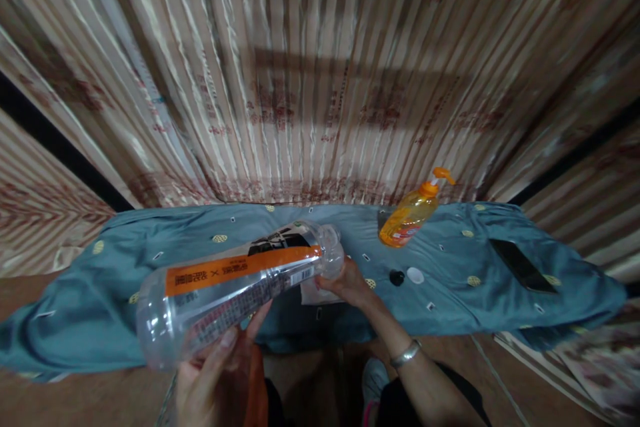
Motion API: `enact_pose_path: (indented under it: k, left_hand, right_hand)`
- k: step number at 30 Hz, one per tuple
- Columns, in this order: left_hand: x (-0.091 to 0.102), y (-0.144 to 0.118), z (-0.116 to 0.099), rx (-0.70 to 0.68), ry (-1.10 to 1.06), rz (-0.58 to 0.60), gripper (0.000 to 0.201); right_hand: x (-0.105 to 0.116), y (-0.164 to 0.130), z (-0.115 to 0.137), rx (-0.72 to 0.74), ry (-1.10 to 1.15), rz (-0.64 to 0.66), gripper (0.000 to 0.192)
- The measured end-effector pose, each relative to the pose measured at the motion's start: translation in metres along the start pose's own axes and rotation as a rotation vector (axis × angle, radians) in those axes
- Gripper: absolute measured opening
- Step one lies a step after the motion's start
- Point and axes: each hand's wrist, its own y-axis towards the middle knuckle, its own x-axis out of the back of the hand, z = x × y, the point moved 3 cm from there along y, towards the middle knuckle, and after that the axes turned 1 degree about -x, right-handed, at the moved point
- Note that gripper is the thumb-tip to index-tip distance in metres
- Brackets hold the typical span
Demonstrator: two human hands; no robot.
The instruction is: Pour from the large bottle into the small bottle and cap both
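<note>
A clear empty plastic bottle with an orange label band lies tilted across the lower middle of the view, its base toward me and its neck pointing away. My left hand grips the bottle near its base from below. My right hand, with a silver bracelet on the wrist, holds the bottle's neck end, and a pale cloth or paper hangs just beneath it. Two small caps, one black and one white, rest on the cloth to the right of my right hand.
A teal cloth covers a low surface across the view. An orange pump bottle of liquid stands at the back right. A dark phone lies farther right. Striped curtains hang behind. Brown floor lies below.
</note>
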Motion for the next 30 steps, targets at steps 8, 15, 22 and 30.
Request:
enact_pose_path:
  k: [8,15,22,30]
  left_hand:
    - [0.0002,-0.0004,-0.0012,-0.018,0.028,0.005,0.039]
    - [-0.0004,0.0002,-0.0001,-0.011,0.034,-0.015,0.034]
    - [-0.0022,-0.0009,-0.0014,-0.012,0.023,-0.018,0.033]
    - [-0.0016,-0.0005,-0.0006,-0.019,0.026,-0.010,0.034]
  right_hand:
    - [0.0013,0.0000,0.0012,-0.016,0.039,-0.032,0.050]
    - [0.0013,-0.0005,0.0017,-0.033,0.031,-0.019,0.050]
    - [0.0002,0.0010,-0.0014,0.000,0.024,-0.024,0.047]
    - [0.0007,0.0006,0.0006,-0.018,-0.005,-0.018,0.043]
